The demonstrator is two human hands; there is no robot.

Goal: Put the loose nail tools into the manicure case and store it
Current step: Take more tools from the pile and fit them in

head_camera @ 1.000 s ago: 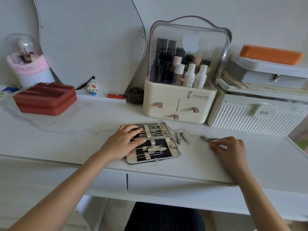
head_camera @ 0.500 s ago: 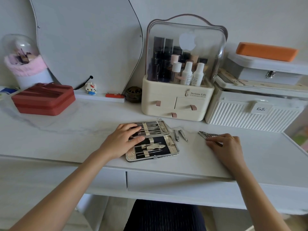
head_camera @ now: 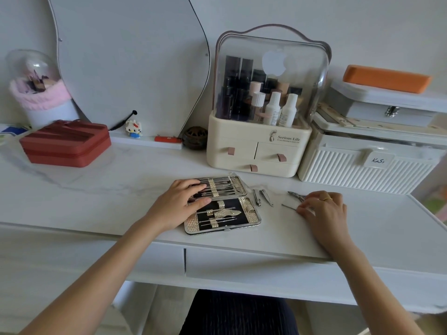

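Note:
The manicure case (head_camera: 251, 221) lies open on the white desk, its black lining strapped with several metal tools. My left hand (head_camera: 179, 204) rests flat on the case's left side, fingers straight across the upper half. Two loose nail clippers (head_camera: 262, 197) lie just right of the case. Further right sit a pair of nippers (head_camera: 295, 195) and a thin metal tool (head_camera: 289, 206). My right hand (head_camera: 323, 209) is over these, its fingertips curled down onto the thin tool beside the nippers' handles.
A cream cosmetics organizer (head_camera: 258, 151) with drawers stands behind the case, and a white ribbed box (head_camera: 367, 170) is at its right. A red zip case (head_camera: 65, 143) sits at the far left. The desk's front edge has a drawer (head_camera: 266, 267) under it.
My right hand has shifted slightly, its fingertips curling onto the thin tool by the nippers. The left hand stays on the case. The camera has tilted a little.

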